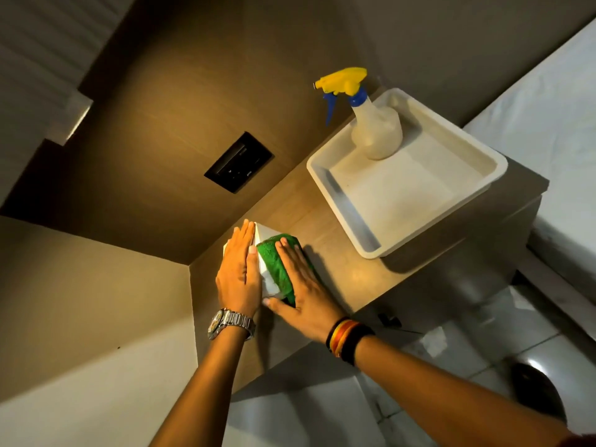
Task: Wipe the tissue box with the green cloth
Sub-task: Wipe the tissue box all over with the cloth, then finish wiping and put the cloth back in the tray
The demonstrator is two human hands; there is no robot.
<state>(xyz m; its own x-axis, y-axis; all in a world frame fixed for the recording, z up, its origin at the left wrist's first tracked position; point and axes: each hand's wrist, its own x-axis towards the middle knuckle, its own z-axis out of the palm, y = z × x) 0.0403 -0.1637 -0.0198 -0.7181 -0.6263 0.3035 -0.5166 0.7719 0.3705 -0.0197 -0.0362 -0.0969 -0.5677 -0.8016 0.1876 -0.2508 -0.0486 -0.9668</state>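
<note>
The white tissue box [267, 280] stands at the left end of the wooden nightstand [338, 253], close to the wall corner. My left hand [238, 275], with a metal watch on the wrist, lies flat against the box's left side and holds it. The green cloth [274, 256] is draped over the box's top and right side. My right hand [301, 290], with coloured bands on the wrist, presses flat on the cloth, fingers stretched out and thumb at the box's near corner. Most of the box is hidden under hands and cloth.
A white tray [335, 201] takes up the right half of the nightstand, holding a spray bottle [375, 130] with a yellow and blue trigger. A dark socket panel [238, 162] sits in the wood wall. A bed [554, 124] lies at right; tiled floor [322, 414] below.
</note>
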